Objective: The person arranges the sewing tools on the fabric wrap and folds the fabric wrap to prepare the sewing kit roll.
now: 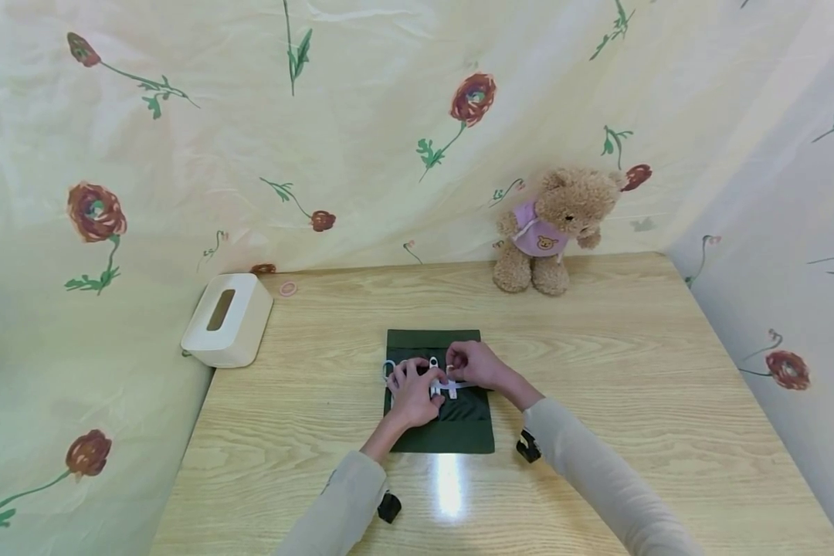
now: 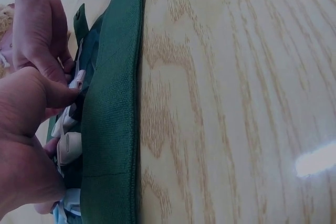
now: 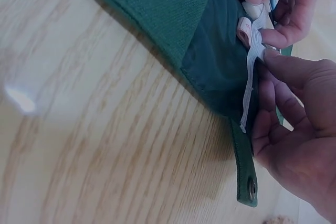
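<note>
In the head view a dark green fabric organizer (image 1: 445, 440) lies unfolded on the table under both hands. A white elastic band (image 3: 249, 95) runs across its dark lining, with small white items tucked along it. My left hand (image 1: 414, 398) reaches over the organizer, thumb and forefinger at a white item (image 2: 69, 148) and the band; I cannot tell whether they pinch it. From the other side my right hand (image 1: 477, 365) pinches the band between thumb and curled fingers. A small pinkish-white roll (image 3: 244, 31) pokes out under the band between the hands. Pale blue loops (image 1: 388, 371) show beside the left fingers.
A white tissue box (image 1: 239, 324) stands at the table's left edge, with a pink ring (image 1: 288, 289) near it. A teddy bear (image 1: 552, 228) in a pink top sits at the back right. A green tab (image 3: 244, 166) with a metal eyelet sticks out from the organizer.
</note>
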`<state>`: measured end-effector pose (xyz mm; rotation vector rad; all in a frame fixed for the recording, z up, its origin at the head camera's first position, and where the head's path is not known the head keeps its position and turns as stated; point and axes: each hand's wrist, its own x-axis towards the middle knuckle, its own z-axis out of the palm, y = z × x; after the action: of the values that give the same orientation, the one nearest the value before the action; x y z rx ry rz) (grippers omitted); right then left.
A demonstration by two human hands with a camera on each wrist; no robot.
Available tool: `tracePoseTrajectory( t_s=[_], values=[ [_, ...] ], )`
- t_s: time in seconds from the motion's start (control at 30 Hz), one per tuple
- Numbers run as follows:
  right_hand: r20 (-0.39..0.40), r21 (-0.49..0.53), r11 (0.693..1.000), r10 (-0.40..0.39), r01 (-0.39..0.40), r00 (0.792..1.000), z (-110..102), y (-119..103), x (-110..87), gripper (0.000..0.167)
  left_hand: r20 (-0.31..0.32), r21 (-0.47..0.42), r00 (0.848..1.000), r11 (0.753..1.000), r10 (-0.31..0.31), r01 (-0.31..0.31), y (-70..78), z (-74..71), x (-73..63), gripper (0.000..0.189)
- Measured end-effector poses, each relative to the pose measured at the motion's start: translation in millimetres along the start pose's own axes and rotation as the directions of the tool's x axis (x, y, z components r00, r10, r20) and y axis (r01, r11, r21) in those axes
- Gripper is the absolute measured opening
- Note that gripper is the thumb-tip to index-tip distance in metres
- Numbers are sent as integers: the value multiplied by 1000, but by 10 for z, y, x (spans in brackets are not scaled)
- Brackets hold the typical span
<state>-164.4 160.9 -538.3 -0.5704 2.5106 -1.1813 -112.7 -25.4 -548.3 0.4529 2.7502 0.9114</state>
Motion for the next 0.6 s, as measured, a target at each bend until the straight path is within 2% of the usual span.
tracePoseTrajectory(
  t_s=[0.6],
  values=[
    [39, -17, 1000, 17, -16, 999, 7, 42, -18, 8, 6, 7, 1000, 1000, 2, -2, -17, 9, -18, 19]
  ],
)
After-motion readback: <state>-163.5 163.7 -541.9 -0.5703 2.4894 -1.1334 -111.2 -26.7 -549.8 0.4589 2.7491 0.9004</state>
